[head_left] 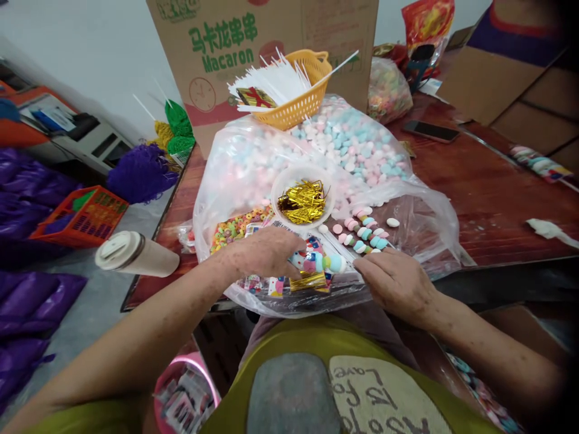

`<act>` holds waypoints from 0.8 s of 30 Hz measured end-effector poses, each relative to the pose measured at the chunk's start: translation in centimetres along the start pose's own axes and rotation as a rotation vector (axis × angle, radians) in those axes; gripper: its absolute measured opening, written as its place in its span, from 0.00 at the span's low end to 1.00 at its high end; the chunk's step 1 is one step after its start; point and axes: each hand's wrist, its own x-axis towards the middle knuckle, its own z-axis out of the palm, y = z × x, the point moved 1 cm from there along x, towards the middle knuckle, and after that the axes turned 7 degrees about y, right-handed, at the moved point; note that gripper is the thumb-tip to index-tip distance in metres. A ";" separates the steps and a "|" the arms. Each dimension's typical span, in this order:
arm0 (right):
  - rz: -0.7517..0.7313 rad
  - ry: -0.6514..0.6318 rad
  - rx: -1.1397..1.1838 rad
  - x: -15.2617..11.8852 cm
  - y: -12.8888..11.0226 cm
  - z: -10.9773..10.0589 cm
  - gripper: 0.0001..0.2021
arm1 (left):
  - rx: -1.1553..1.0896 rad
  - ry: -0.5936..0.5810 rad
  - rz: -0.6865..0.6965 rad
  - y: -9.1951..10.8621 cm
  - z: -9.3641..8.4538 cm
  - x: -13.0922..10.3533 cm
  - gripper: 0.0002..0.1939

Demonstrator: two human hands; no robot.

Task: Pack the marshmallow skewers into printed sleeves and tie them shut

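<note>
My left hand (266, 252) is closed round one end of a marshmallow skewer (332, 263), where a clear printed wrapper (307, 260) covers part of it. At the other end of the skewer, my right hand (393, 280) has its fingers pinched together; the stick itself is hidden there. Under the skewer lie gold twist ties (308, 281) and printed wrappers (275, 286). Several threaded marshmallow skewers (366, 232) rest just beyond my right hand. A white bowl (277, 193) of gold ties stands past both hands.
Loose marshmallows (362, 141) fill a large plastic bag (217, 163) on the table (488, 211). Behind stand a yellow basket (294, 111) of white sticks and a cardboard box (181, 66). A cup (140, 253) lies tilted at left; a phone (430, 131) is at right.
</note>
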 end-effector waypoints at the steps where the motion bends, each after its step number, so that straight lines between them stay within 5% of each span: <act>1: -0.001 0.004 -0.009 0.1 0.0 -0.1 0.09 | -0.059 -0.022 -0.001 0.0 0.0 0.2 0.12; 8: -0.068 -0.064 0.023 1.2 -0.3 -0.8 0.14 | -0.340 0.034 0.037 0.8 2.4 1.8 0.16; 14: 0.002 -0.154 0.059 1.1 -1.3 2.0 0.11 | -0.315 0.075 -0.026 2.4 4.3 4.3 0.15; 17: 0.183 -0.164 0.187 0.5 -1.6 3.4 0.09 | -0.442 0.325 0.007 3.1 3.4 3.6 0.16; 20: 0.501 -0.098 0.392 0.1 -1.2 3.5 0.08 | -0.779 0.883 -0.069 2.9 2.5 0.9 0.12; 22: 0.713 -0.058 0.561 0.1 -1.0 3.1 0.09 | -1.082 1.224 -0.311 1.9 3.3 -0.9 0.10; 24: 0.907 -0.070 0.797 0.3 -1.3 2.8 0.11 | -1.371 1.132 -0.457 0.9 5.1 -1.4 0.15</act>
